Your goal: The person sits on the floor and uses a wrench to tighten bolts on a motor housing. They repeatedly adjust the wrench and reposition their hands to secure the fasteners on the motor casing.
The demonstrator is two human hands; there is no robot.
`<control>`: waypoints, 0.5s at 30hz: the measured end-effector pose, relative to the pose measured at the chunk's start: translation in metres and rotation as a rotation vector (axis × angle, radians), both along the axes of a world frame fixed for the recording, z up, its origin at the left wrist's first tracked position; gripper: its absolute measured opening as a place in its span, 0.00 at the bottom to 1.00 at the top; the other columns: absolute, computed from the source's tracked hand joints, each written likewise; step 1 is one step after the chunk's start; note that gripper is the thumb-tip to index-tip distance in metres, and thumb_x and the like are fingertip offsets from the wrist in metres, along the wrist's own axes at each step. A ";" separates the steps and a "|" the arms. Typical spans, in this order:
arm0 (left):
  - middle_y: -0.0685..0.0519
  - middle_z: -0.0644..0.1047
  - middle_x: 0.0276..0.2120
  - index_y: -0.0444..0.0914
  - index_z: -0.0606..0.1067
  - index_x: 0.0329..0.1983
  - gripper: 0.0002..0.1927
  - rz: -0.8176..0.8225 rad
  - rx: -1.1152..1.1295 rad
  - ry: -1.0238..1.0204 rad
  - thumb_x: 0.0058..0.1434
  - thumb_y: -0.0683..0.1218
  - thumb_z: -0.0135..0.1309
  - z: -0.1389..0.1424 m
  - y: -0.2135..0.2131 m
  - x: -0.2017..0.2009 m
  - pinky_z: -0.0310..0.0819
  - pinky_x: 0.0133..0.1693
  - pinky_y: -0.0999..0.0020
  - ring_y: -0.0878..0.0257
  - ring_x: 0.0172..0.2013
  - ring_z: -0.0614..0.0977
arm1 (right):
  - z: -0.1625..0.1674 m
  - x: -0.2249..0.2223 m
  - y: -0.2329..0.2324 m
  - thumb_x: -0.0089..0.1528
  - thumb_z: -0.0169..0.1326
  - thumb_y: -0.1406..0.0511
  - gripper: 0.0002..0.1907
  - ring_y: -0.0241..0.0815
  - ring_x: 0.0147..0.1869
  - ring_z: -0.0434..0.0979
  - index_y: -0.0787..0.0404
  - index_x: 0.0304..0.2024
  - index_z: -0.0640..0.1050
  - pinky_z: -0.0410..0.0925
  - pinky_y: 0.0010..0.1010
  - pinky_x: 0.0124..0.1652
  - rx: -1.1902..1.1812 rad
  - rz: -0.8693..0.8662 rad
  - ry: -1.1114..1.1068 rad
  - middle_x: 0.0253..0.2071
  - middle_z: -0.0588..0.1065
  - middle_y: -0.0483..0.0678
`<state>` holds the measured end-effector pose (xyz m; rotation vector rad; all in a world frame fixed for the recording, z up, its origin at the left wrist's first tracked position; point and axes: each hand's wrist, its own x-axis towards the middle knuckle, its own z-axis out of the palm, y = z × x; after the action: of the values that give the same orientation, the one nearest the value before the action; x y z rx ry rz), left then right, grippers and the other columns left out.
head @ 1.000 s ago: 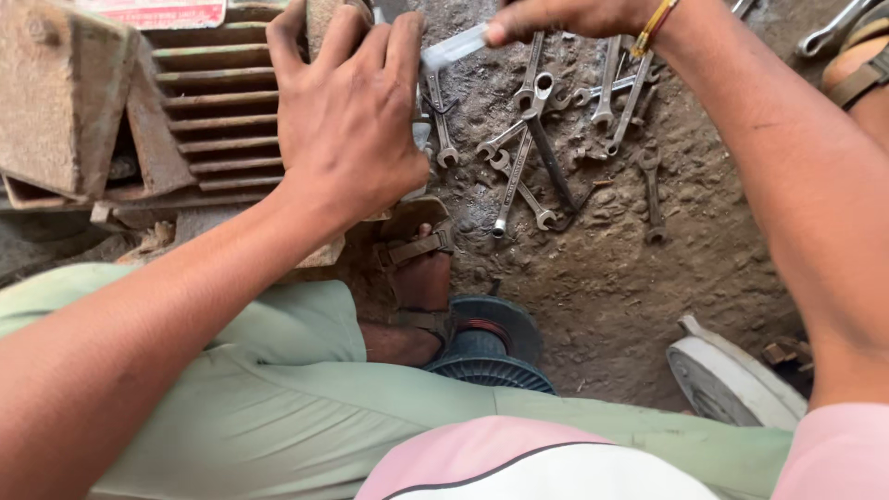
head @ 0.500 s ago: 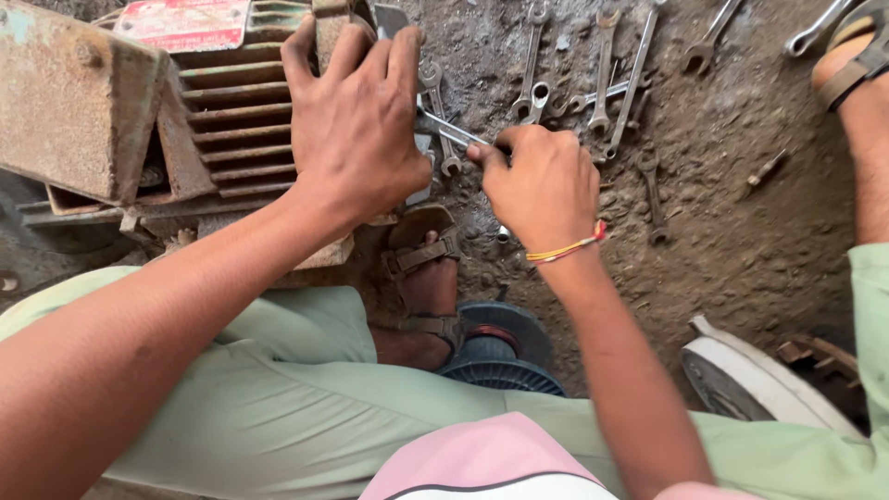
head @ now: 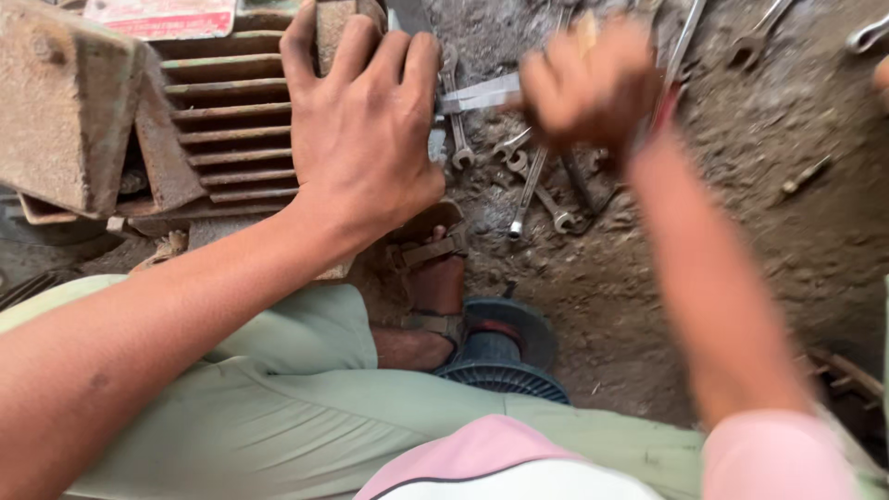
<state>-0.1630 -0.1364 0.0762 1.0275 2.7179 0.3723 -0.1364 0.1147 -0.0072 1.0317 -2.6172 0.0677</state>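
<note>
Right hand (head: 588, 79) has lifted from the spanner pile since half a second ago, blurred, clenched on a flat metal tool (head: 480, 94). Left hand (head: 361, 130) spread flat, gripping nothing, on rusty finned motor (head: 222, 130). Spanners (head: 532, 181) on dirt floor (head: 741, 231).

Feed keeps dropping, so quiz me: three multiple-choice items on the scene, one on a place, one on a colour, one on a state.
1. Where does the left hand rest?
A. on the rusty finned motor housing
B. on the dirt floor
C. on the knee

2. What colour are the trousers?
A. black
B. pale green
C. red

3. The right hand is:
A. empty and flat
B. resting on the sandalled foot
C. closed on a metal tool

Answers: 1 A, fingers spread over the fins; 2 B, both legs show it; 3 C, the shaft juts from the blurred fist.
</note>
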 end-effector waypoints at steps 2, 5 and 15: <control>0.47 0.74 0.42 0.35 0.71 0.47 0.29 0.016 -0.027 -0.029 0.39 0.46 0.61 0.003 0.002 0.000 0.49 0.65 0.36 0.47 0.53 0.73 | -0.021 -0.041 0.013 0.76 0.47 0.50 0.27 0.36 0.26 0.69 0.56 0.26 0.67 0.61 0.27 0.30 -0.075 0.283 0.032 0.23 0.66 0.44; 0.48 0.73 0.41 0.36 0.71 0.49 0.31 0.025 -0.011 0.005 0.38 0.47 0.61 0.009 0.006 -0.003 0.49 0.65 0.36 0.47 0.54 0.73 | -0.030 -0.067 0.022 0.72 0.52 0.47 0.28 0.38 0.22 0.67 0.56 0.23 0.67 0.61 0.32 0.27 -0.102 0.417 -0.112 0.20 0.65 0.43; 0.42 0.77 0.54 0.34 0.74 0.55 0.53 -0.205 -0.148 0.034 0.37 0.76 0.67 0.011 -0.015 -0.040 0.44 0.67 0.35 0.44 0.68 0.66 | 0.032 -0.062 0.004 0.63 0.63 0.42 0.25 0.46 0.22 0.76 0.54 0.30 0.86 0.64 0.39 0.24 -0.045 -0.158 -0.781 0.18 0.76 0.48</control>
<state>-0.2028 -0.1511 0.0868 1.2638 2.5902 0.1174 -0.1982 0.1183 0.0252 0.8975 -3.3526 0.5995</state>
